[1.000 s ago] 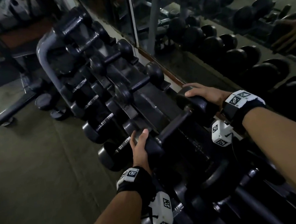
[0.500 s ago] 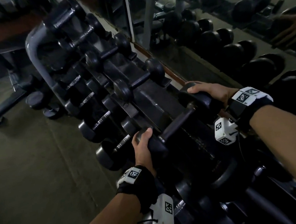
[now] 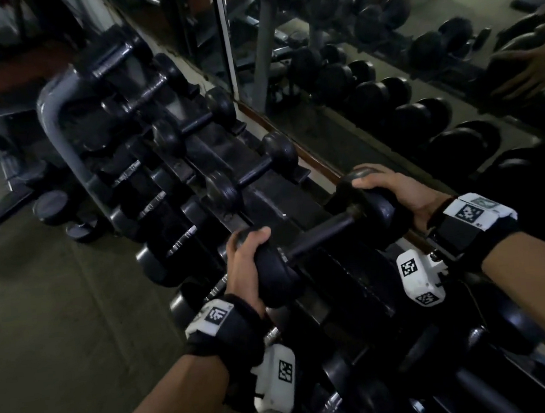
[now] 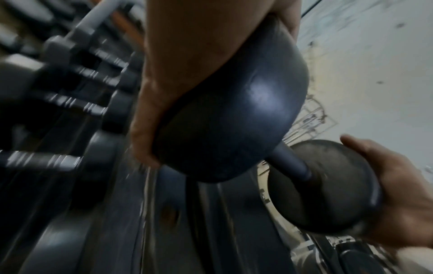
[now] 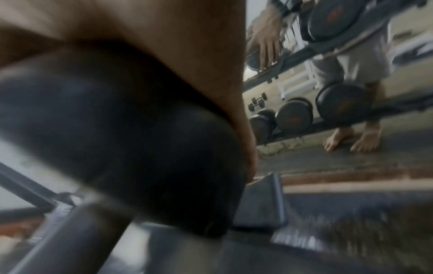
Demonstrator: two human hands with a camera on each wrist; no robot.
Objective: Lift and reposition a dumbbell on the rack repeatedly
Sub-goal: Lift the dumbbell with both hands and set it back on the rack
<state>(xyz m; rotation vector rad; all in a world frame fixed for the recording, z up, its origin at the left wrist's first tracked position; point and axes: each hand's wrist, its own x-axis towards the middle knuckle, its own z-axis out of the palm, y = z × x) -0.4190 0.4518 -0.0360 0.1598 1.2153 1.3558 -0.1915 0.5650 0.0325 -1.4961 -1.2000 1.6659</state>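
Observation:
A black round-headed dumbbell (image 3: 320, 236) is held over the top shelf of the dark rack (image 3: 262, 187), its bar running from near left to far right. My left hand (image 3: 246, 262) curls round its near head (image 4: 234, 115). My right hand (image 3: 392, 188) grips the far head (image 5: 121, 133) from above, beside the mirror. In the left wrist view both heads and the bar (image 4: 290, 159) show clear of the shelf beneath, with the right hand (image 4: 403, 194) cupping the far head. Whether the dumbbell touches the rack in the head view I cannot tell.
Smaller dumbbells (image 3: 251, 171) lie further along the top shelf, and chrome-handled ones (image 3: 151, 204) fill the lower tiers. Bigger dumbbells (image 3: 480, 369) sit close at the near right. A wall mirror (image 3: 368, 74) runs behind the rack. Dark rubber floor (image 3: 50, 327) lies on the left.
Both hands kept their hold on the dumbbell's heads. The dumbbell has come up and slightly to the right along the top shelf, and the wrist views are blurred with motion.

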